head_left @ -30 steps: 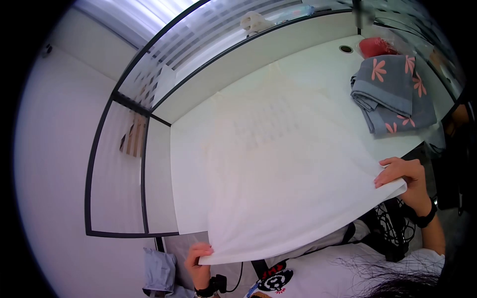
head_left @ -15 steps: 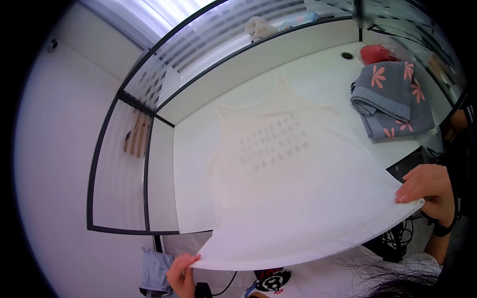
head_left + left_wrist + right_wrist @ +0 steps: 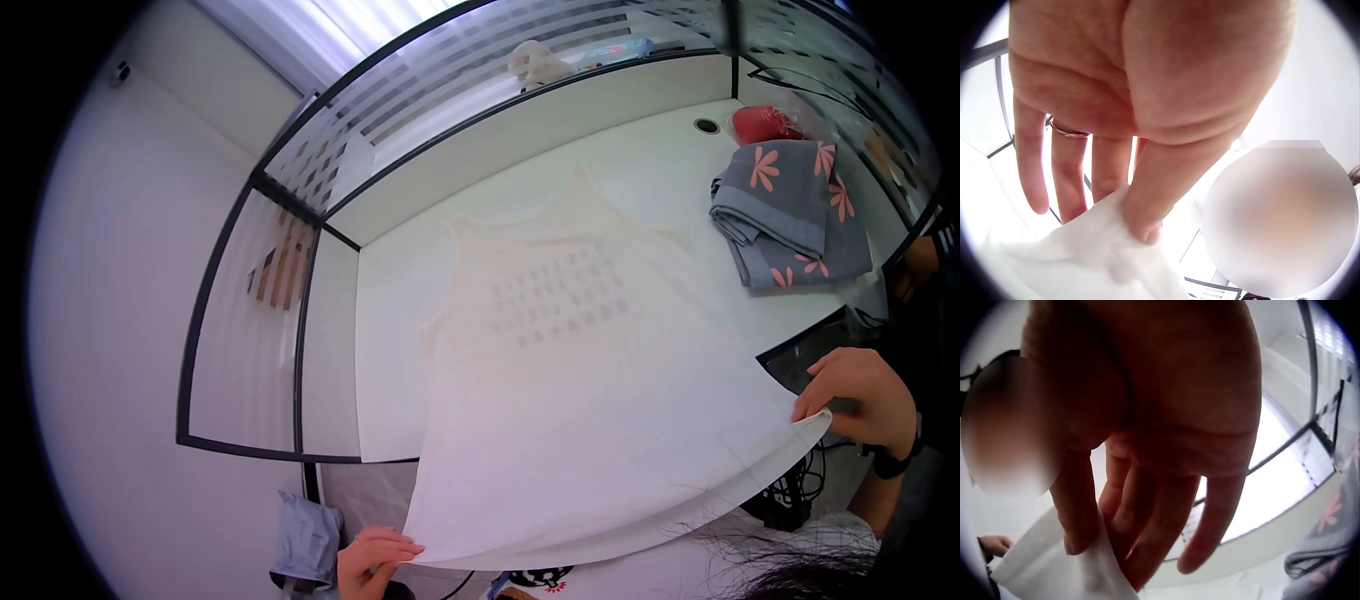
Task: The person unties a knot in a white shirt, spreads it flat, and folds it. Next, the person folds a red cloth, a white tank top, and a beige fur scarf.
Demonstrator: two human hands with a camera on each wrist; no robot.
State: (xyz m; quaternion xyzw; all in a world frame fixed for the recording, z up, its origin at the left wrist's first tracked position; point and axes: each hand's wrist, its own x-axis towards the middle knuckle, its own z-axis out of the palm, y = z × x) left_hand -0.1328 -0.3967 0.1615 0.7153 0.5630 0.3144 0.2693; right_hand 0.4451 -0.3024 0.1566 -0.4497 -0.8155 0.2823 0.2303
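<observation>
A white sleeveless top with a faint dark print lies spread over the white table, its neck end toward the back and its hem hanging past the front edge. My left hand pinches the hem's left corner; in the left wrist view the thumb and fingers of that hand hold the white cloth. At the hem's right corner my right hand pinches the fabric. The right wrist view shows this hand with cloth between thumb and fingers.
A folded grey cloth with pink flowers lies at the table's right, a red item in clear plastic behind it. Black-framed panels border the table's left and back. A grey bag is at the lower left.
Compared with the earlier views, the hem corners are spread wider and the top's print shows more clearly. Lately the left hand has moved lower in view, and the right hand slightly left and down.
</observation>
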